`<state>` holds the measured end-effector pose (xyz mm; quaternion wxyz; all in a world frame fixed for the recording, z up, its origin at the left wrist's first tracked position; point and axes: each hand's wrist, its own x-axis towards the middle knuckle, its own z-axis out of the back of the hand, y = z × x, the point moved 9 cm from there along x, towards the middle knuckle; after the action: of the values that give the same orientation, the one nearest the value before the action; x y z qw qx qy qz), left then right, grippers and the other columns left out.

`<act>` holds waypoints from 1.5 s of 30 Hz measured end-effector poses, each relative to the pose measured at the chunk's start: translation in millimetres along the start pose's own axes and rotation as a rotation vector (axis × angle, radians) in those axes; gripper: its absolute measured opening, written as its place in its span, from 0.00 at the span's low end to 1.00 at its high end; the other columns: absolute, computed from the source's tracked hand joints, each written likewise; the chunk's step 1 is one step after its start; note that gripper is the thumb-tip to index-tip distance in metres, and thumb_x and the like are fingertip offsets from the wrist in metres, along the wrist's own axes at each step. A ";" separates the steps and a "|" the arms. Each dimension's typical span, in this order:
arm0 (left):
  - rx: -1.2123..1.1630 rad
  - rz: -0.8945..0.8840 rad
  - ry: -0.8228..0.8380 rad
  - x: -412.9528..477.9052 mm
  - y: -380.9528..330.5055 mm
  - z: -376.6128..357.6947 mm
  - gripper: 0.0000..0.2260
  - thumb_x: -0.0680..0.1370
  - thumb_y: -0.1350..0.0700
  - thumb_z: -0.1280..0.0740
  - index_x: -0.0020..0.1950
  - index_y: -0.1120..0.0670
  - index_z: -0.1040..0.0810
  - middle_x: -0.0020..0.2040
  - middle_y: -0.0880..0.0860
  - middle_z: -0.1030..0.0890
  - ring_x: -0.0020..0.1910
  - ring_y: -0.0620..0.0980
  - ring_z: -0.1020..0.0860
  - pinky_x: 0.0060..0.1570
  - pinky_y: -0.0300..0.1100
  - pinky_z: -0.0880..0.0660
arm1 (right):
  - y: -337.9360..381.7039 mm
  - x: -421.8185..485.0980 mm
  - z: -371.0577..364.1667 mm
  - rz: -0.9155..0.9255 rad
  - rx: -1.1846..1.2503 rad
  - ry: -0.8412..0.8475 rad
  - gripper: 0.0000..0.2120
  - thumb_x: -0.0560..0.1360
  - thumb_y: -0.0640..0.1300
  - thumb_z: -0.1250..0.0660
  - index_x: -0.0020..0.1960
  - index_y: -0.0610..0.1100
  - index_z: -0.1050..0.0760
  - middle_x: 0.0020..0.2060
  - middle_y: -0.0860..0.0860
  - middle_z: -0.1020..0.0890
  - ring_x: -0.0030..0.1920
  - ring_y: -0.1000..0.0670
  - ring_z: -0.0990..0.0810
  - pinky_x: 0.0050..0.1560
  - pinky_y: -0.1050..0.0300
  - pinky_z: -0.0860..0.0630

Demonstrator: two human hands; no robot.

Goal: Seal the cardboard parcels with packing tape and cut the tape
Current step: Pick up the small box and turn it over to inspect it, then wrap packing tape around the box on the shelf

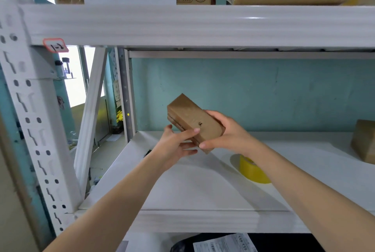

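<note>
Over the white shelf (203, 191), both hands are holding a small cardboard parcel (192, 120) in the air. The left hand (174, 147) is pinching its near edge and the right hand (229, 134) is curling around its right end. A yellow tape roll (251, 170) is lying on the shelf beneath the right wrist, and a second parcel (365, 142) is sitting farther right.

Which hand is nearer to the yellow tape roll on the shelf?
Right. The right hand grips the parcel above-left of the tape roll; the left hand holds it farther left.
</note>
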<state>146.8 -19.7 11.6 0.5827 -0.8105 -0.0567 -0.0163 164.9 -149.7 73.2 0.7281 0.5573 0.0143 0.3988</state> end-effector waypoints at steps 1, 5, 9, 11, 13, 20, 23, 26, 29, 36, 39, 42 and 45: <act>0.047 0.018 -0.016 -1.3 -1.8 1.0 0.50 0.57 0.48 0.20 0.71 0.50 0.44 0.57 0.64 0.21 0.48 0.61 0.18 0.43 0.55 0.21 | 2.8 0.9 2.6 0.005 -0.038 -0.010 0.33 0.58 0.37 0.20 0.55 0.59 0.27 0.50 0.58 0.19 0.49 0.61 0.20 0.46 0.66 0.23; 0.075 -0.085 -0.318 -4.5 -26.1 40.7 0.41 0.65 0.47 0.23 0.71 0.53 0.41 0.60 0.57 0.26 0.54 0.55 0.22 0.52 0.54 0.23 | -1.3 2.3 10.3 -0.053 -0.082 0.023 0.29 0.60 0.32 0.22 0.56 0.53 0.25 0.49 0.54 0.19 0.45 0.61 0.20 0.48 0.67 0.23; 0.232 -0.049 -0.248 -10.9 -37.4 58.9 0.28 0.61 0.46 0.21 0.56 0.56 0.22 0.49 0.55 0.18 0.49 0.54 0.19 0.56 0.54 0.23 | -14.8 2.2 13.1 -0.141 -0.012 0.063 0.25 0.61 0.33 0.22 0.52 0.51 0.24 0.48 0.50 0.18 0.42 0.58 0.18 0.45 0.66 0.23; 0.290 0.016 -0.202 -15.5 -31.6 61.2 0.30 0.56 0.45 0.20 0.53 0.56 0.20 0.47 0.55 0.16 0.47 0.54 0.17 0.51 0.52 0.21 | -23.0 1.9 11.3 -0.174 0.008 0.080 0.22 0.62 0.32 0.23 0.52 0.48 0.23 0.47 0.49 0.18 0.44 0.55 0.19 0.48 0.64 0.23; 0.316 0.037 -0.212 -18.7 -26.1 65.2 0.27 0.57 0.47 0.20 0.53 0.53 0.21 0.46 0.54 0.17 0.45 0.53 0.17 0.45 0.49 0.20 | -31.6 0.7 6.8 -0.203 0.035 0.101 0.20 0.63 0.32 0.25 0.52 0.47 0.22 0.47 0.49 0.18 0.45 0.54 0.19 0.48 0.63 0.23; 0.429 0.073 -0.269 -31.5 -9.8 67.7 0.18 0.68 0.54 0.24 0.55 0.49 0.22 0.46 0.51 0.19 0.39 0.49 0.20 0.45 0.46 0.20 | -69.8 -12.3 -13.7 -0.353 0.142 0.172 0.22 0.64 0.28 0.28 0.54 0.45 0.23 0.48 0.45 0.21 0.45 0.51 0.20 0.44 0.63 0.23; 0.422 0.074 -0.271 -36.5 -6.3 65.8 0.17 0.69 0.55 0.25 0.56 0.50 0.21 0.49 0.54 0.18 0.43 0.50 0.21 0.49 0.46 0.21 | -76.0 -15.1 -16.5 -0.368 0.182 0.171 0.25 0.59 0.35 0.26 0.55 0.45 0.23 0.49 0.46 0.21 0.48 0.51 0.21 0.48 0.60 0.24; 0.417 0.065 -0.268 -37.1 -4.9 65.1 0.17 0.69 0.55 0.25 0.57 0.52 0.21 0.49 0.54 0.19 0.42 0.49 0.21 0.41 0.42 0.22 | -74.9 -16.9 -16.4 -0.360 0.183 0.187 0.27 0.58 0.36 0.25 0.56 0.46 0.24 0.49 0.47 0.20 0.48 0.52 0.20 0.48 0.62 0.24; 0.442 0.033 -0.289 -33.7 -11.2 66.8 0.16 0.70 0.52 0.26 0.55 0.54 0.21 0.48 0.54 0.19 0.42 0.50 0.22 0.42 0.42 0.24 | -73.4 -18.6 -6.6 -0.377 0.295 0.143 0.30 0.61 0.39 0.25 0.62 0.48 0.28 0.51 0.44 0.19 0.51 0.47 0.20 0.53 0.57 0.25; 0.443 -0.233 -0.341 -15.5 -70.2 51.3 0.05 0.73 0.54 0.29 0.46 0.52 0.21 0.46 0.55 0.19 0.45 0.51 0.20 0.48 0.44 0.22 | -68.8 -33.4 79.2 -0.399 -0.096 -0.223 0.17 0.69 0.38 0.27 0.57 0.37 0.25 0.45 0.41 0.18 0.43 0.46 0.20 0.45 0.59 0.25; 0.546 -0.262 -0.215 -3.5 -72.0 17.1 0.05 0.74 0.56 0.30 0.48 0.54 0.21 0.46 0.54 0.19 0.43 0.48 0.20 0.47 0.42 0.23 | -71.4 -48.8 88.9 -0.423 -0.128 -0.197 0.15 0.69 0.34 0.27 0.53 0.34 0.25 0.41 0.41 0.19 0.36 0.49 0.22 0.39 0.65 0.24; 0.689 -0.323 -0.042 7.5 -61.5 -34.0 0.06 0.73 0.62 0.29 0.49 0.56 0.21 0.43 0.54 0.21 0.41 0.48 0.24 0.46 0.42 0.27 | -70.8 -62.9 103.8 -0.426 -0.142 -0.224 0.13 0.69 0.33 0.27 0.52 0.36 0.25 0.37 0.44 0.20 0.36 0.51 0.22 0.39 0.64 0.26; 0.879 -0.434 0.148 12.7 -42.8 -97.6 0.07 0.72 0.64 0.28 0.48 0.58 0.21 0.42 0.54 0.22 0.40 0.47 0.25 0.42 0.31 0.29 | -70.2 -78.9 125.3 -0.439 -0.162 -0.288 0.12 0.69 0.33 0.28 0.51 0.38 0.25 0.36 0.45 0.21 0.35 0.51 0.24 0.34 0.65 0.28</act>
<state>158.5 -97.7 84.4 0.8550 -0.4542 -0.1842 -0.1694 209.2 -301.3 29.5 0.8339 0.5317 -0.0007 0.1481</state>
